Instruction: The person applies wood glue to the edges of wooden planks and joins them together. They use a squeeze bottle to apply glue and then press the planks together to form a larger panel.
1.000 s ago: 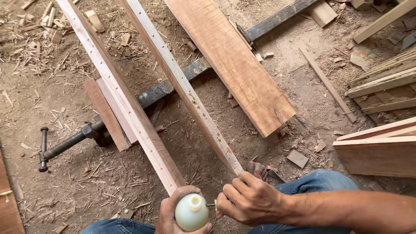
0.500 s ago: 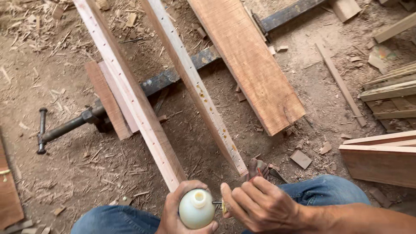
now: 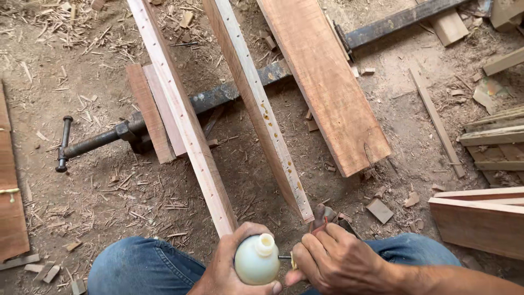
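— What are the hands doing?

— At the bottom centre, the left hand (image 3: 226, 267) is wrapped around a cream glue bottle (image 3: 256, 260). The right hand (image 3: 338, 262) pinches a small stick (image 3: 286, 258) at the bottle's side.

— And around them?

— Above the hands, two drilled strips (image 3: 180, 114) run to the upper left of the frame, over a black clamp (image 3: 103, 139) on the sawdust floor (image 3: 109, 207). A wide plank (image 3: 322, 82) lies right of them.

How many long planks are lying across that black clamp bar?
3. A thin strip on the left reaches the left hand, a second strip lies mid-frame, and a wide board lies on the right. Their far ends run out of view.
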`<state>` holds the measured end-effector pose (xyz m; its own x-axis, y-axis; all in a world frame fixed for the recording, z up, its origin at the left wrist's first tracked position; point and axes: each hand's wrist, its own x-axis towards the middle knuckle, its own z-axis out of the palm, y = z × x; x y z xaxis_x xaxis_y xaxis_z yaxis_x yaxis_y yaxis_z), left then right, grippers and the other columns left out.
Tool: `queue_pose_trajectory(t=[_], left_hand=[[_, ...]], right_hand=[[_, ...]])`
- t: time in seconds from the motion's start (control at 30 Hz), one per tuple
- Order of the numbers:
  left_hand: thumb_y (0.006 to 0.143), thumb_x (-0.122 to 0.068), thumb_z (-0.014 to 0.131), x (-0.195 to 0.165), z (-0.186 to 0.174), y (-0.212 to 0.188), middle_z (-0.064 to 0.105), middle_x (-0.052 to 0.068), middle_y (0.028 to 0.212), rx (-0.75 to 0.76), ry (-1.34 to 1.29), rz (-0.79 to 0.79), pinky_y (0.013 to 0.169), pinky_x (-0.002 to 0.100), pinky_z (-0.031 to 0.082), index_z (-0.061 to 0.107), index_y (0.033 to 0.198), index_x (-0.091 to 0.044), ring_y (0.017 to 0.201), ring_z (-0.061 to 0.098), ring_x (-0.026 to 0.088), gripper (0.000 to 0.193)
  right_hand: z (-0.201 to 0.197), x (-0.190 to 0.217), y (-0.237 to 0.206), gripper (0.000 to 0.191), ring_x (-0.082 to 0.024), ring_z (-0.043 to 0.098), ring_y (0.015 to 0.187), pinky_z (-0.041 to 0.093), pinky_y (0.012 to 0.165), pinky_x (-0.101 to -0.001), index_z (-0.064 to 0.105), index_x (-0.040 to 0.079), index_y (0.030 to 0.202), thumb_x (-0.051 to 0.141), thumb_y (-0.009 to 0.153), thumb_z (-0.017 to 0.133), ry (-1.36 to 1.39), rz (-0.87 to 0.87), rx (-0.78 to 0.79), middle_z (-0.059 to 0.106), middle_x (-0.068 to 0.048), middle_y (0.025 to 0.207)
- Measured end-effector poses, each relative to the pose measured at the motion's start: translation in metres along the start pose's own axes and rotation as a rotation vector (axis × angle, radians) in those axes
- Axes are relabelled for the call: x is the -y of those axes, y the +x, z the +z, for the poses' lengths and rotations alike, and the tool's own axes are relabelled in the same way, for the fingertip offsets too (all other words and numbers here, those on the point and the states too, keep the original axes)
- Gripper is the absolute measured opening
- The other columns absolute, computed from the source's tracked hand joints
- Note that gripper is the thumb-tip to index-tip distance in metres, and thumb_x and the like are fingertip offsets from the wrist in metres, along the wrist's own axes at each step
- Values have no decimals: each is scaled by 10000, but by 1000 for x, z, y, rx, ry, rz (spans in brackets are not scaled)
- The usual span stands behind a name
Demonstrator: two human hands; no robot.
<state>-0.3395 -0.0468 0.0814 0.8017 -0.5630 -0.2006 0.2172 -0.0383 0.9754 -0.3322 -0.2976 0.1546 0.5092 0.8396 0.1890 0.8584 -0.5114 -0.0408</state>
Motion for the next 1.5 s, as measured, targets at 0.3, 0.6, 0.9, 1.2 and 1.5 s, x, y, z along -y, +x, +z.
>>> queue_pose_trajectory(t=[0.3, 0.6, 0.9, 1.2, 1.5], left_hand=[[676, -241, 952, 1, 2, -8, 706, 50, 1034, 27, -7, 81, 864, 293, 571, 639, 1186, -37, 989, 713, 139, 632], [610, -260, 902, -16, -7, -7, 697, 12, 903, 52, -28, -131, 758, 265, 569, 636, 1176, -67, 844, 703, 104, 654], [660, -279, 913, -5, -3, -10, 727, 55, 1015, 125, -73, -32, 870, 301, 595, 640, 1182, -34, 969, 728, 134, 639], [666, -179, 899, -1, 0, -7, 714, 43, 888, 99, -100, -3, 729, 273, 598, 602, 1190, -40, 811, 711, 117, 618], [646, -146, 885, 2, 1, -2, 724, 64, 878, -12, 122, 55, 691, 275, 610, 613, 1168, -32, 770, 747, 117, 600]], right_hand=[[8, 5, -5, 451, -156, 559, 547, 473, 489, -315, 591, 72, 825, 452, 1066, 555, 38, -43, -7, 511, -7, 649], [6, 4, -4, 329, -160, 594, 628, 485, 539, -315, 647, 15, 967, 338, 1006, 595, 151, -4, -27, 595, -34, 757], [20, 15, -19, 389, -117, 516, 487, 407, 423, -315, 611, 67, 755, 378, 980, 679, 204, 40, -41, 544, 4, 626], [35, 23, -23, 196, -221, 669, 484, 514, 412, -367, 535, 60, 733, 24, 763, 726, 687, 298, 44, 605, -49, 573], [31, 21, -11, 113, -354, 700, 546, 526, 428, -451, 616, 27, 838, 35, 807, 724, 929, 545, 249, 713, -127, 638]])
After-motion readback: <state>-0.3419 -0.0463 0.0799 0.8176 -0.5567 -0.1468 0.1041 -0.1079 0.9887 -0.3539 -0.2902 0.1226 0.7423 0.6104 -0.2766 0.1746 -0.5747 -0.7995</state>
